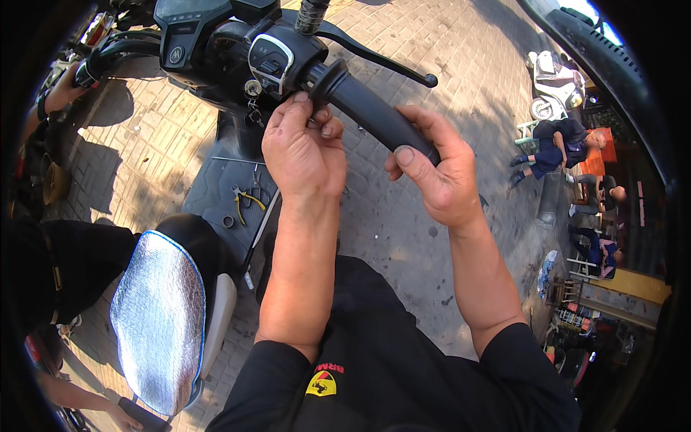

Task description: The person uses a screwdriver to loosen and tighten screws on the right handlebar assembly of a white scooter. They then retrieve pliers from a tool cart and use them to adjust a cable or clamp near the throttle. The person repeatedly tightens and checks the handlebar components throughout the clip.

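Note:
My right hand is closed on the outer end of a black handlebar grip, thumb on top and fingers behind it. The flanged inner end of the grip sits by the switch housing, with a short piece of bar showing between them. Just under that gap, my left hand has its thumb and fingers pinched together. Whatever they hold is hidden. A keyring with keys hangs from the ignition lock to the left of this hand. The black brake lever runs beyond the grip.
Yellow-handled pliers and a dark ring lie on the scooter's footboard. A silver reflective cover is on the seat. Another person's hand is by the left handlebar. Seated people and a parked white scooter are at right.

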`<state>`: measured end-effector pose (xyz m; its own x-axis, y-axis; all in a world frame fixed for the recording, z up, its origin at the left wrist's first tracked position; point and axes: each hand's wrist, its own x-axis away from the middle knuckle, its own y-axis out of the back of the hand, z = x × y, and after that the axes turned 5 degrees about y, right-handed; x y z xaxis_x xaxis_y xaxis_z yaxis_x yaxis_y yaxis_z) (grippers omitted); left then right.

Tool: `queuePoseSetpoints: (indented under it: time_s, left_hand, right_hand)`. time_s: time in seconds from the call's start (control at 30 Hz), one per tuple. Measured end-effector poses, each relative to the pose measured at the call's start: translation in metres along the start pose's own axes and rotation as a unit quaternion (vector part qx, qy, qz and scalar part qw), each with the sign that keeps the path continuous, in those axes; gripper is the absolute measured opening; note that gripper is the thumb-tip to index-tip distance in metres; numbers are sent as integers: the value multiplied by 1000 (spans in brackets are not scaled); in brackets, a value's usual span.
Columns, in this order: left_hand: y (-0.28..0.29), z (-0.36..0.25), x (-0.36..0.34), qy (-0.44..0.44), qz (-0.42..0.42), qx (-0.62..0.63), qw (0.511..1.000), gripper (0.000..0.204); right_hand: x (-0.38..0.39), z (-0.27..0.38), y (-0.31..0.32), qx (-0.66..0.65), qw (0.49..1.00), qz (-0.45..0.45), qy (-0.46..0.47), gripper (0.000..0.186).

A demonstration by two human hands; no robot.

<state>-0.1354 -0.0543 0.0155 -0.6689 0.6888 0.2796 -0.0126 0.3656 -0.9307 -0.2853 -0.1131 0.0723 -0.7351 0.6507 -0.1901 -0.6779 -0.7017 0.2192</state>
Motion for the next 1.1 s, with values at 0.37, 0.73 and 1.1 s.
queuePoseSetpoints:
  time_s: [0.37,0.73,1.1]
  left_hand:
    - [0,-5,4,-31,6,-116,993,6]
    - [-12,-2,-3,-30,-36,-129,991,10]
    - [-16,-10,4,-51,-68,-136,987,7]
  right_hand:
    - [2,-3,9,-40,999,17,-2,43]
    - [2,-7,10,-52,999,8,6,37]
    - [-2,-9,3,-76,997,7,4,41]
